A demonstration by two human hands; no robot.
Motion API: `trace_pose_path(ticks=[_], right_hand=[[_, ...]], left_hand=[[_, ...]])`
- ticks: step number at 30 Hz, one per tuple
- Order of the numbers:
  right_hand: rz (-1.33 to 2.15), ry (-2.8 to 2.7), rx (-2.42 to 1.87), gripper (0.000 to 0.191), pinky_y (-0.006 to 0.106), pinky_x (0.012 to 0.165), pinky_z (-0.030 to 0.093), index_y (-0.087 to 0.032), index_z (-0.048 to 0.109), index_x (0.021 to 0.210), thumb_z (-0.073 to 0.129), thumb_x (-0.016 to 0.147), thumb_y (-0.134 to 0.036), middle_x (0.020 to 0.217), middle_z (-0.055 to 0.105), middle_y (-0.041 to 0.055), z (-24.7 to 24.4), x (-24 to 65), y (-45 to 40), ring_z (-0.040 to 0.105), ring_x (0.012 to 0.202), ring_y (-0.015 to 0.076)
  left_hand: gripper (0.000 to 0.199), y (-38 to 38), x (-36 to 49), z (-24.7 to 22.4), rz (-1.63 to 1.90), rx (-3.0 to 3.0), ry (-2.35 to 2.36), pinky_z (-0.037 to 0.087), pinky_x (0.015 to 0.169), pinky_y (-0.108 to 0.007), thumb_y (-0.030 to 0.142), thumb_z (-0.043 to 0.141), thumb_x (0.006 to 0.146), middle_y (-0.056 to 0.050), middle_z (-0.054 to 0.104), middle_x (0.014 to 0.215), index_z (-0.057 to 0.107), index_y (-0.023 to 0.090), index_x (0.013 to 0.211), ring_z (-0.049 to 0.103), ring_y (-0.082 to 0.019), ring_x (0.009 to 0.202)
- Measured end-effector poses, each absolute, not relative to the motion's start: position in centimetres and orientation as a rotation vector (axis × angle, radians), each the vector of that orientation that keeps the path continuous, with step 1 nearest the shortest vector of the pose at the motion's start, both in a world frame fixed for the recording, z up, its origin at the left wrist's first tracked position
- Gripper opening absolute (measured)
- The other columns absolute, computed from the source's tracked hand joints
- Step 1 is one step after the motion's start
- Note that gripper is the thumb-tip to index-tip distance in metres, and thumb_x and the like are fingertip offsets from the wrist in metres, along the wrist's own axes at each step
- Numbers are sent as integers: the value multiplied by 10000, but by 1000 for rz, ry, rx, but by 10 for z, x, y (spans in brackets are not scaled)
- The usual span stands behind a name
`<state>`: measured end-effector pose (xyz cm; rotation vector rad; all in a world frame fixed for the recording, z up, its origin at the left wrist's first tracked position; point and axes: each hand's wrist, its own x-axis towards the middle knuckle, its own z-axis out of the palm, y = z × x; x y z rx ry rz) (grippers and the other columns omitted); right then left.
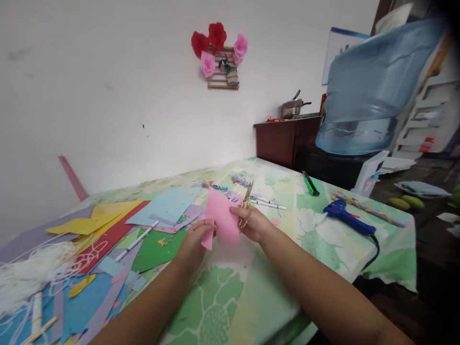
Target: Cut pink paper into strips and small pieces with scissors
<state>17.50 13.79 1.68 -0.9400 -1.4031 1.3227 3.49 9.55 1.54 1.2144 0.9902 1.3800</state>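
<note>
A pink sheet of paper (pixel 223 215) is held up between both hands above the table's middle. My left hand (pixel 194 242) pinches its lower left part, where a narrow pink piece hangs beside the larger one. The fingers of my right hand (pixel 253 223) close on the sheet's right edge, and the same hand holds scissors (pixel 247 196). Their blades point up and away from the sheet, and the handles sit around the fingers. Behind the hands lie purple paper scraps (pixel 233 196) and white sticks (pixel 268 204).
Coloured papers (pixel 163 203) and tangled white string (pixel 32 273) cover the left side of the table. A green cutter (pixel 310 184), a blue glue gun (pixel 347 217) with a cable and a wrapped stick (pixel 372 209) lie at the right. A water bottle (pixel 366 96) stands beyond.
</note>
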Motion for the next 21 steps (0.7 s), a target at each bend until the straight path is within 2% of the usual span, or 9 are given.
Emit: trace_pose_path(ticks=[4,7,10,12,14,17,19,21], right_hand=[[1171,-1278,-1006,274,220,520,417,-160,469,764,474,625,-396,631,554,4,17,186,148,525,542,102],[1001,-1194,-1204,220,215,480,378,-164,456,718,403,676,-372,527,500,-16,11,204,165,490,503,101],[901,-1226,-1424,165,234,448,323,-160,468,570,546,564,-306,419,440,-19,2,217,179,472,477,134],[854,-1285,-1536,197,244,455,298,-161,465,492,622,471,-277,406,441,-5,-2,220,183,476,494,160],[773,-1320,-1627,245,249,480,287,-164,471,488,642,442,-333,468,483,25,0,220,181,487,559,183],[591,-1321,-1710,366,248,509,276,-170,490,611,543,515,-519,632,525,63,11,219,171,478,660,192],[468,-1372,-1683,424,238,501,268,-178,475,688,427,589,-587,670,518,48,22,215,158,462,642,167],[345,-1619,-1509,407,218,472,259,-181,453,687,342,662,-572,618,488,8,30,208,144,428,552,121]], left_hand=[[135,95,28,21,1345,1261,1053,397,570,-252,186,503,581,-1,515,507,527,154,451,486,-128,540],[100,103,9,23,1435,1231,1180,384,585,-216,173,514,577,10,538,538,541,157,482,488,-103,555],[101,113,-4,21,1501,1168,1302,387,542,-212,260,514,614,25,544,552,547,166,601,497,-88,518],[163,116,-4,19,1467,1175,1317,398,525,-227,302,536,608,28,556,557,543,168,700,508,-92,489],[218,115,1,19,1420,1203,1281,411,526,-241,331,546,604,26,569,566,531,171,751,519,-97,481],[235,109,12,25,1362,1229,1207,431,545,-269,355,549,605,2,586,574,529,153,723,539,-115,504],[241,103,17,31,1341,1229,1151,442,567,-287,360,547,610,-20,594,602,536,135,696,552,-128,538],[245,99,19,38,1337,1229,1102,448,586,-292,355,547,616,-33,598,640,545,123,693,559,-130,566]])
